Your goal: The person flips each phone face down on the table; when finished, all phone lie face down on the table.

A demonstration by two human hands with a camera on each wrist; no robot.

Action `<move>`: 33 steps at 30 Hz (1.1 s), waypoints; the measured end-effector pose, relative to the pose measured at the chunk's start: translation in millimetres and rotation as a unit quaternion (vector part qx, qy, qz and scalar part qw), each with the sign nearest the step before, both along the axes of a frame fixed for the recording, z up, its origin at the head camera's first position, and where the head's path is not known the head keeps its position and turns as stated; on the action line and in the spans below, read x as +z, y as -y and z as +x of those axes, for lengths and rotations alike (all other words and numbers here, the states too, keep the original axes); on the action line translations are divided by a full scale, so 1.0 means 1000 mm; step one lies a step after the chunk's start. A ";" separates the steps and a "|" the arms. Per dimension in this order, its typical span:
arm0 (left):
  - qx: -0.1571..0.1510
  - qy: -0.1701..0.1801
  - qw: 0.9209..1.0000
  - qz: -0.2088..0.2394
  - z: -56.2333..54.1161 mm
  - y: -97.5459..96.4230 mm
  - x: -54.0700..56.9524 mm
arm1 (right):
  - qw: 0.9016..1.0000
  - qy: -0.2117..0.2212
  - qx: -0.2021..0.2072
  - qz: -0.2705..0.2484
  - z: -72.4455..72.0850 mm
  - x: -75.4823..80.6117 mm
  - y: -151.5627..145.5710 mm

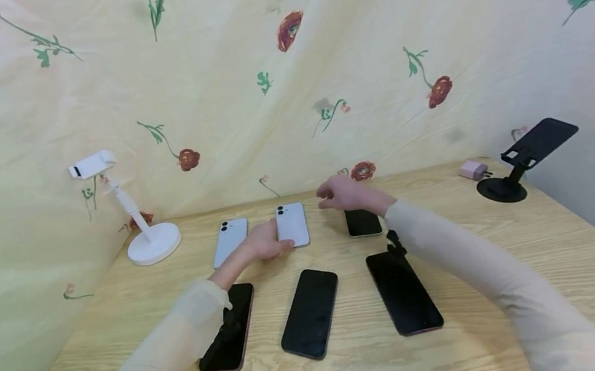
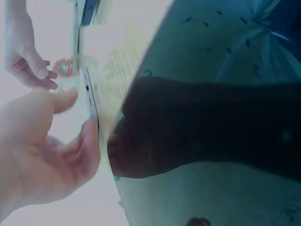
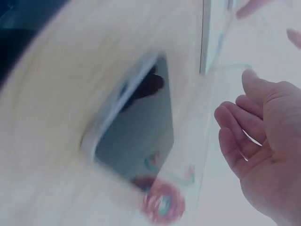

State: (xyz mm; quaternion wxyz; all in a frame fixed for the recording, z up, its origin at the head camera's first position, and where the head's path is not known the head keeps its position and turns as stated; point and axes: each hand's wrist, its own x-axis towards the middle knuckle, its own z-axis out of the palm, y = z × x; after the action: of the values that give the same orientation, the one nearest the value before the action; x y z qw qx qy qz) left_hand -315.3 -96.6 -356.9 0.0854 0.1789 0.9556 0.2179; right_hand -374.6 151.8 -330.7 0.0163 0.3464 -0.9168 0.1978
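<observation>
My left hand point(image 1: 264, 240) is at the white phone point(image 1: 292, 224), which lies back up with its two lenses at the top left. Its fingertips touch the phone's left edge, and in the left wrist view a gap shows between the thumb point(image 2: 66, 100) and the phone point(image 2: 90, 96). Loosely curled with nothing in it, my right hand point(image 1: 351, 194) hovers over the far end of a dark-screened phone point(image 1: 363, 224); the right wrist view shows that phone point(image 3: 141, 127) face up beside the hand point(image 3: 263, 127).
Another pale phone point(image 1: 230, 241) lies to the left. Nearer are three black-screened phones point(image 1: 238, 335) point(image 1: 310, 314) point(image 1: 404, 293). A white stand point(image 1: 154, 243) is at the back left; a black stand point(image 1: 540, 143) and a plug adapter point(image 1: 474, 170) are at the back right.
</observation>
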 end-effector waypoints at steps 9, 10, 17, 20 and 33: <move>-0.039 -0.125 0.989 -0.067 0.009 -0.038 0.010 | 0.999 -0.022 -0.032 0.004 -0.005 0.000 -0.067; -0.047 -0.123 0.989 -0.060 0.009 -0.042 0.010 | 0.999 -0.022 -0.034 0.006 -0.005 -0.001 -0.072; -0.057 -0.098 0.993 -0.017 0.008 -0.071 0.010 | 0.998 0.024 -0.061 0.025 -0.002 -0.003 -0.100; -0.062 -0.085 0.994 -0.009 0.005 -0.083 0.009 | 0.995 0.062 -0.066 0.038 0.001 -0.005 -0.108; -0.079 -0.052 0.995 -0.036 -0.006 -0.122 -0.002 | 0.983 0.166 -0.072 0.033 0.002 -0.022 -0.133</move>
State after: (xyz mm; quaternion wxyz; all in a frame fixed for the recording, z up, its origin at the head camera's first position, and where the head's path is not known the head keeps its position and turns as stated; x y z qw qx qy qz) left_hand -321.0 25.1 -358.6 0.0593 0.2611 0.9490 0.1664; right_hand -373.0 284.3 -352.3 -0.1336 0.2425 -0.9354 0.2201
